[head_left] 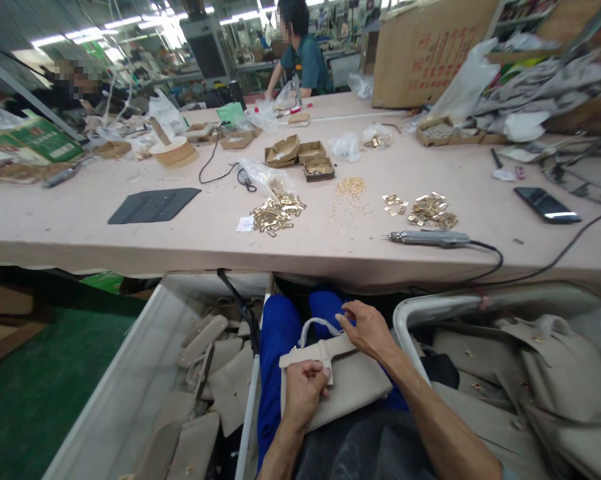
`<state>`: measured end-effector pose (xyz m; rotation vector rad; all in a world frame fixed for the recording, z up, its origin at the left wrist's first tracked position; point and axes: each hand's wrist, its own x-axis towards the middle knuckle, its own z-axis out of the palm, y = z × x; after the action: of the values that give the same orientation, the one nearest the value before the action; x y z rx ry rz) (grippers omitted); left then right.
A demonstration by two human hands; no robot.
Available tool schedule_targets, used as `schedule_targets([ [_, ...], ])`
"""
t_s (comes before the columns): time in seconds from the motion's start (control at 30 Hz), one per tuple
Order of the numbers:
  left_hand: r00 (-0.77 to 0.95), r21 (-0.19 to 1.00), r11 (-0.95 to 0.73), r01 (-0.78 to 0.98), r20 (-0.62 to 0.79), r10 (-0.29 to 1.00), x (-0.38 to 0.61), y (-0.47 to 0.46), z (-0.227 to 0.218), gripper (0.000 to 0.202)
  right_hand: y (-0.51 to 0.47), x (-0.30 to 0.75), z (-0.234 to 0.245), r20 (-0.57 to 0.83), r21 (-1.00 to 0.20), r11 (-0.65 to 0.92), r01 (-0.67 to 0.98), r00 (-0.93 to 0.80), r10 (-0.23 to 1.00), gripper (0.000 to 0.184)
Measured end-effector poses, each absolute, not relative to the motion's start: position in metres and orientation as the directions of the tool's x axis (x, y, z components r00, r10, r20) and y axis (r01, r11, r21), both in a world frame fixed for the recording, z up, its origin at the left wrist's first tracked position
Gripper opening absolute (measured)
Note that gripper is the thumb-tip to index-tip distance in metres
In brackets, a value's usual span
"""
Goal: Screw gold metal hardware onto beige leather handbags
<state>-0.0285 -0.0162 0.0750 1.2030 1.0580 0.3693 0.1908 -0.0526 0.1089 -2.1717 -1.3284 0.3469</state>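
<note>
The beige handbag (353,387) lies across the person's lap, on blue trousers (275,333), presumably because thighs make a soft, steady rest that leaves both hands free for its front. The left hand (305,390) has its fingers curled in, thumb and forefinger closed on the tab at the bag's front, a pinch that seems meant to keep the tab in place. The right hand (368,327) rests at the flap's far corner, beside the looped handle (316,323), fingers half bent with a gap between thumb and forefinger; blur makes it hard to tell whether they grip the edge.

On the table (330,257), the electric screwdriver (428,238) lies near the front edge on the right-hand side, probably for an easy reach. Gold metal plates (275,213), tiny gold fittings (350,189) and a second gold pile (433,211) sit apart, likely to keep kinds unmixed. White bins flank the knees, the left bin (115,380) and right bin (404,323) both holding beige pieces, well placed for either arm.
</note>
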Motion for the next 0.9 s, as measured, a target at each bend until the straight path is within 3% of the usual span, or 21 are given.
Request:
schedule_targets([
  [0.07, 0.5, 0.877, 0.386, 0.286, -0.48, 0.72, -0.028, -0.015, 0.076, 0.033, -0.06, 0.214, 0.131, 0.262, -0.671, -0.261, 0.695, 0.55, 0.793, 0.027],
  [0.17, 0.52, 0.876, 0.398, 0.273, -0.482, 0.705, -0.027, -0.014, 0.076, 0.033, -0.069, 0.258, 0.16, 0.45, -0.666, -0.259, 0.699, 0.654, 0.609, 0.028],
  [0.27, 0.536, 0.88, 0.391, 0.269, -0.474, 0.699, -0.027, -0.013, 0.075, 0.034, -0.075, 0.305, 0.176, 0.53, -0.607, -0.374, 0.701, 0.708, 0.467, 0.031],
  [0.4, 0.54, 0.885, 0.378, 0.271, -0.465, 0.702, -0.028, -0.011, 0.071, 0.036, -0.08, 0.352, 0.183, 0.534, -0.588, -0.476, 0.654, 0.755, 0.38, 0.034],
  [0.67, 0.535, 0.887, 0.388, 0.251, -0.461, 0.708, -0.027, -0.012, 0.06, 0.043, -0.063, 0.403, 0.183, 0.497, -0.522, -0.563, 0.641, 0.765, 0.41, 0.038],
  [0.9, 0.524, 0.883, 0.409, 0.232, -0.468, 0.712, -0.026, -0.011, 0.061, 0.045, -0.024, 0.465, 0.196, 0.381, -0.274, -0.704, 0.655, 0.746, 0.546, 0.027],
])
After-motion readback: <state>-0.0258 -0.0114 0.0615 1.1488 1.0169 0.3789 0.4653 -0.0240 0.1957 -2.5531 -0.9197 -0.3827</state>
